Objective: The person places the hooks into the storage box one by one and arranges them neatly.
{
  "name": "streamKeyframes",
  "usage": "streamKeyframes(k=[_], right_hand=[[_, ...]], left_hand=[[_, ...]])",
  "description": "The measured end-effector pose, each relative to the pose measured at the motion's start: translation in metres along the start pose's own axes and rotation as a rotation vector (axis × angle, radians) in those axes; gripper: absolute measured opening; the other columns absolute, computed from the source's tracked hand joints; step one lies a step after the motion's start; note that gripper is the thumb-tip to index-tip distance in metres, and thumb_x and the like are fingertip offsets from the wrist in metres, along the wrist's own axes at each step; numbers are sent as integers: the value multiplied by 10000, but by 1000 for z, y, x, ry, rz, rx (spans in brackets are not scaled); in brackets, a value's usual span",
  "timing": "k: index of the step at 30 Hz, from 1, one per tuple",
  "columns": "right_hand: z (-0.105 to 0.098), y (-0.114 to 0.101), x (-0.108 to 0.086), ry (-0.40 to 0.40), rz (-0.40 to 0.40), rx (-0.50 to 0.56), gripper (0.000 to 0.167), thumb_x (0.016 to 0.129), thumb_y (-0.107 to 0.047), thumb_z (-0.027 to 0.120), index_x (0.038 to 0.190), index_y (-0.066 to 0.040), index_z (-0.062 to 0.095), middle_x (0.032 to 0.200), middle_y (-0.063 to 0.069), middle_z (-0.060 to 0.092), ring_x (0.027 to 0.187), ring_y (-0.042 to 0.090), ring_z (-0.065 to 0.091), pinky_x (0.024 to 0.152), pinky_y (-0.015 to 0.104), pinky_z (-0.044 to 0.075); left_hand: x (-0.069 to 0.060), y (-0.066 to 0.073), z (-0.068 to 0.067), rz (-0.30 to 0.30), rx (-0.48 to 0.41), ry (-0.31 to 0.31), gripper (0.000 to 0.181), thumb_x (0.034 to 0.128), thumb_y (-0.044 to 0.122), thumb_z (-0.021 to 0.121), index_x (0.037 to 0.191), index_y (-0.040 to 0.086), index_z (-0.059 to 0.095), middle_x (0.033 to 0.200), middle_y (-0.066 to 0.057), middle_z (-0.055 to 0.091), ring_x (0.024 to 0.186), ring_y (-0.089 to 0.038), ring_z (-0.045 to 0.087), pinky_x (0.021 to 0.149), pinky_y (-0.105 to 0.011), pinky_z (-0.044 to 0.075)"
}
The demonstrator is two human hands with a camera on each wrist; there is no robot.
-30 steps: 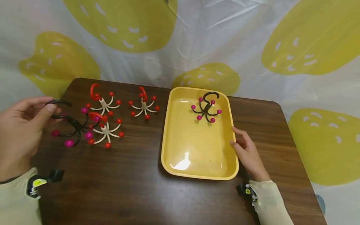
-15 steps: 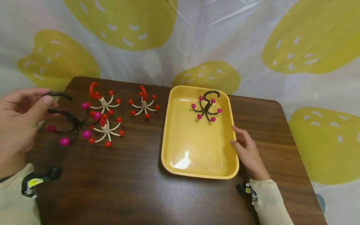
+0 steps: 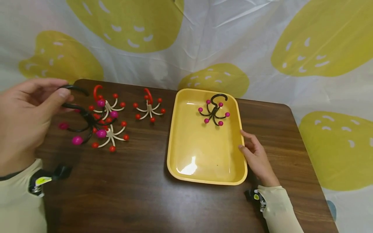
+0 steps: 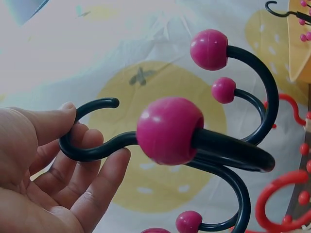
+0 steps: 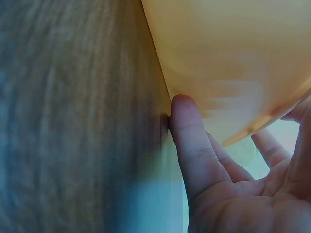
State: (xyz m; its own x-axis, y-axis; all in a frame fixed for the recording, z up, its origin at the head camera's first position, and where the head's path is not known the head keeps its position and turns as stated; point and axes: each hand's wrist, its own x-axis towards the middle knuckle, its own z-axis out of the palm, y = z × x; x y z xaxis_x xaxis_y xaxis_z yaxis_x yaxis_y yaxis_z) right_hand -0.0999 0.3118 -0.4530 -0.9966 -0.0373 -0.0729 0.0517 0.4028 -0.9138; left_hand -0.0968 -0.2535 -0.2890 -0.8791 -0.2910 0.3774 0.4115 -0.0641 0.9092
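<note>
Pinching shiny black hook with round pink balls (image 3: 91,120) in left hand (image 3: 29,119), near far left corner of brown wooden table (image 3: 145,204), holding yellow plastic tray (image 3: 201,149) by right edge in right hand (image 3: 257,158)

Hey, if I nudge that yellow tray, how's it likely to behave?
The yellow tray should probably slide rather than tip, since it sits broad and low on the table. It's probably stiff plastic, judging by its shiny floor and even rim. The black hook inside might shift too, as nothing visible secures it.
</note>
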Motion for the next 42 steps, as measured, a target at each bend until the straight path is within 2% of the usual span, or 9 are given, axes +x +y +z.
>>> streamKeyframes(k=[4,9,13,18,24,29,34,42], right_hand=[[0,-2,-1,-2,0,2,547,1093,-153,556,1620,-200,416,1240,350,649,886,127,725,740,294,641],[-1,-4,0,-2,-7,3,550,1094,-155,554,1623,-193,411,1251,349,647,896,121,724,742,289,641],[-3,-3,1,-1,-7,-11,548,1095,-163,552,1624,-192,410,1262,348,652,903,117,724,749,281,639],[-3,-2,2,-2,-5,-20,545,1099,-174,550,1625,-205,410,1255,342,655,898,115,724,749,282,639],[-3,-2,-1,-2,2,-16,545,1100,-176,551,1625,-214,409,1264,337,651,902,113,726,752,286,640],[-4,-4,-1,-4,3,-12,547,1099,-181,552,1626,-203,405,1266,347,647,900,111,727,751,286,640],[-5,-5,-2,-8,8,0,553,1101,-186,552,1631,-204,397,1273,350,641,910,111,728,757,283,640],[-3,-4,1,-28,7,10,548,1099,-181,560,1625,-207,407,1282,353,645,920,135,736,762,282,639]], left_hand=[[3,7,11,3,47,-42,253,896,-70,789,1137,-122,736,860,-48,798,739,-123,750,624,-158,594],[9,12,29,0,-21,-117,254,890,-88,785,1130,-147,724,888,-79,803,748,-149,762,643,-214,622],[14,13,43,-8,-28,-163,248,890,-74,794,1122,-137,730,897,-79,801,753,-134,763,647,-229,623],[21,14,59,-14,45,-210,226,900,1,822,1107,-71,767,871,-44,802,723,-110,748,620,-172,595],[28,13,80,-22,128,-275,164,920,33,814,1083,23,799,886,-2,806,739,-95,749,610,-185,597],[32,11,101,-14,262,-331,163,951,88,796,1109,48,797,903,64,795,791,-98,747,615,-180,590],[34,0,124,-40,356,-396,206,973,192,791,1144,78,785,977,80,767,879,-130,734,710,-205,620],[36,-35,149,-25,323,-449,186,984,190,778,1122,66,783,996,23,761,844,-177,689,687,-214,519]])
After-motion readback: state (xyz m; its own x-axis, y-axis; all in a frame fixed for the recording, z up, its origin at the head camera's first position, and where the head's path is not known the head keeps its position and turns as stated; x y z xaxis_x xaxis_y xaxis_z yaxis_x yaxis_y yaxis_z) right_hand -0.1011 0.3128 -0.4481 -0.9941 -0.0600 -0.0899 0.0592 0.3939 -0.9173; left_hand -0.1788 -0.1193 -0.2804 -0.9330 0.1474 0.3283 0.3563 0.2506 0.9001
